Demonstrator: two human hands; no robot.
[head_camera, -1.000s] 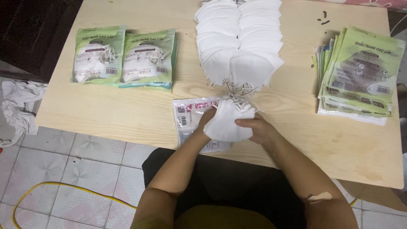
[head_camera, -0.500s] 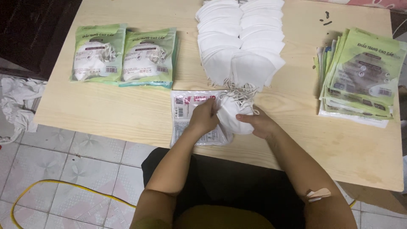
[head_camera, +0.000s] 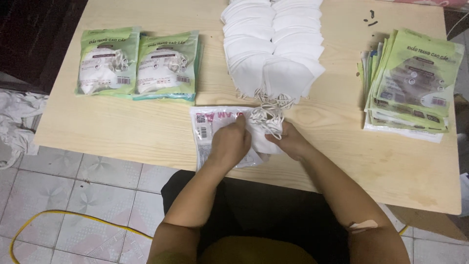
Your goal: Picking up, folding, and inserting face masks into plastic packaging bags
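Note:
My left hand (head_camera: 229, 143) presses down on a clear plastic pouch (head_camera: 207, 128) lying at the near edge of the wooden table (head_camera: 146, 132), fingers at its opening. My right hand (head_camera: 292, 143) grips a small stack of folded white face masks (head_camera: 266, 132) with tangled ear loops, held partly inside the pouch mouth. Just beyond lie two overlapping rows of loose white masks (head_camera: 273, 49) stretching toward the far side of the table.
Two filled green mask packets (head_camera: 139, 63) lie side by side at the left of the table. A pile of flat green packets (head_camera: 415, 83) sits at the right. White cloth (head_camera: 14, 122) and a yellow cable (head_camera: 58, 217) lie on the tiled floor.
The mask stack has shifted left onto the pouch opening. My left hand moved from the masks onto the pouch; my right hand followed, pushing the masks in.

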